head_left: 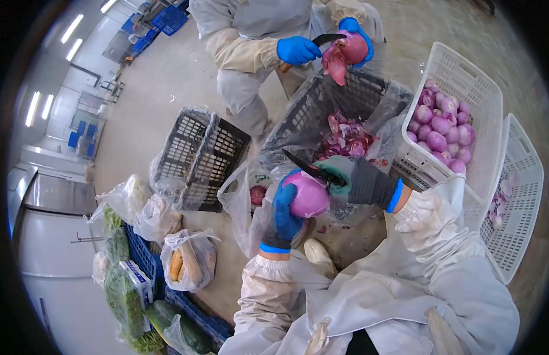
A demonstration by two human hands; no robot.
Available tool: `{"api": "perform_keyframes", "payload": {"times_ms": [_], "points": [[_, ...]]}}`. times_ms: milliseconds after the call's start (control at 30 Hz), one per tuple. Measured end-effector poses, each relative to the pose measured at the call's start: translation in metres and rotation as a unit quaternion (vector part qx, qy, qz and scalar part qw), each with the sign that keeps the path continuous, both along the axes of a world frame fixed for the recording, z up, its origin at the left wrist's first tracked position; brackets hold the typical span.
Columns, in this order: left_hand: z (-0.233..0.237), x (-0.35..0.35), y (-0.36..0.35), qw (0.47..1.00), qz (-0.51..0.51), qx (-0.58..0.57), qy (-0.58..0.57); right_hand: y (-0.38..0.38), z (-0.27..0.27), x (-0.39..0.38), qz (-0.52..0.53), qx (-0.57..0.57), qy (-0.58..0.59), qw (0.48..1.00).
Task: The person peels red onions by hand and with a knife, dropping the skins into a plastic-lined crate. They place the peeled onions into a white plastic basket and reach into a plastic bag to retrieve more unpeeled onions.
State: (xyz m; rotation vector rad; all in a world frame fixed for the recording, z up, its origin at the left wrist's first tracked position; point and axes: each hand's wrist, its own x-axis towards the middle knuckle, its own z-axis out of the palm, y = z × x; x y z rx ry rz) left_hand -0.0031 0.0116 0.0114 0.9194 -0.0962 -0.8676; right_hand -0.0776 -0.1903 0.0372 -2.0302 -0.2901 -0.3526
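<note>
White smock (375,302), gripped onion (310,196), package (138,283) print illegible

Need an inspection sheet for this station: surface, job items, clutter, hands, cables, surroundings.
Surface: floor, small skin scraps near the lined crate.
Job items: held onion; dark knife; lined black crate containing onion skins; white basket holding purple onions.
Clutter: bagged produce and second crate, both at left.
Hands: left hand, blue glove, grips held onion; right hand, grey-and-green glove, grips dark knife; blade contact unclear.
Cables: nothing seen.
Surroundings: co-worker's blue-gloved hands opposite, with another knife and onion; ceiling lights.
</note>
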Motion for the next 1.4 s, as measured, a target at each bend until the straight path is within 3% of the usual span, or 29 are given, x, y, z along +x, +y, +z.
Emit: {"api": "perform_keyframes", "payload": {"times_ms": [67,167,367,467,533,600,700,767,800,833,867,933,967,1000,1033,1067,1100,1133,1167,1200,1267,1333,1400], "points": [[-0.005,0.006,0.0,1.0,0.007,0.011,0.014,0.003,0.011,-0.008,-0.079,-0.076,-0.041,0.993],[-0.012,0.004,-0.004,1.0,0.009,0.013,0.006,0.003,0.013,-0.009,-0.079,-0.122,0.0,0.989],[0.009,-0.004,-0.006,0.996,0.031,0.042,-0.067,-0.001,-0.01,0.001,-0.034,-0.078,0.04,0.996],[0.014,0.0,0.0,0.982,-0.022,0.122,-0.144,-0.004,-0.006,0.0,0.032,-0.08,0.136,0.987],[0.015,-0.003,0.0,0.955,-0.056,0.178,-0.232,-0.003,-0.007,0.0,0.03,-0.074,0.124,0.989],[0.027,-0.006,-0.001,0.956,-0.07,0.165,-0.234,-0.005,-0.01,0.002,0.025,-0.068,0.109,0.991],[0.022,-0.01,0.0,0.965,-0.094,0.126,-0.208,-0.007,-0.016,0.006,0.029,-0.013,0.085,0.996],[0.017,-0.009,-0.002,0.972,-0.11,0.099,-0.182,-0.008,-0.014,0.007,0.001,0.138,0.127,0.982],[0.016,-0.007,-0.003,0.986,-0.093,0.036,-0.134,-0.01,-0.01,0.007,0.001,0.137,0.126,0.982],[0.018,-0.004,-0.005,0.993,-0.073,-0.027,-0.088,-0.014,-0.005,0.007,0.004,0.302,0.195,0.933],[0.022,-0.002,-0.005,0.993,-0.07,-0.027,-0.091,-0.018,-0.003,0.007,0.008,0.457,0.258,0.851],[0.031,0.001,-0.007,0.992,-0.02,-0.124,-0.023,-0.03,-0.033,0.015,0.029,0.504,0.256,0.824],[0.034,0.003,-0.006,0.99,-0.01,-0.141,-0.029,-0.036,-0.063,0.027,-0.082,0.311,0.245,0.914],[0.035,0.006,-0.004,0.989,-0.006,-0.141,-0.034,-0.038,-0.078,0.037,-0.19,0.101,0.217,0.952],[0.034,0.007,-0.001,0.993,0.018,-0.115,-0.034,-0.032,-0.045,0.02,-0.256,-0.177,0.074,0.947],[0.033,0.009,0.0,0.995,0.04,-0.09,-0.031,-0.026,-0.044,0.023,-0.256,-0.177,0.073,0.948],[0.031,0.01,0.0,0.995,0.04,-0.091,-0.03,-0.02,-0.045,0.027,-0.176,0.036,0.104,0.978],[0.029,0.011,0.0,0.995,0.048,-0.06,-0.059,-0.015,-0.045,0.03,-0.089,0.247,0.131,0.956],[0.027,0.011,0.0,0.994,0.054,-0.027,-0.087,-0.009,-0.045,0.033,-0.023,0.369,0.262,0.892],[0.023,0.012,0.0,0.995,0.053,-0.026,-0.083,-0.004,-0.045,0.029,-0.025,0.37,0.265,0.89],[0.022,0.013,-0.005,0.966,0.018,0.042,-0.256,0.012,-0.006,0.017,0.089,0.352,0.245,0.899],[0.017,0.007,-0.009,0.963,0.058,0.05,-0.259,0.013,-0.03,0.016,0.072,0.321,0.249,0.911],[0.006,0.01,-0.01,0.902,0.084,0.175,-0.384,0.018,-0.027,0.016,0.049,0.31,0.129,0.941]]}}
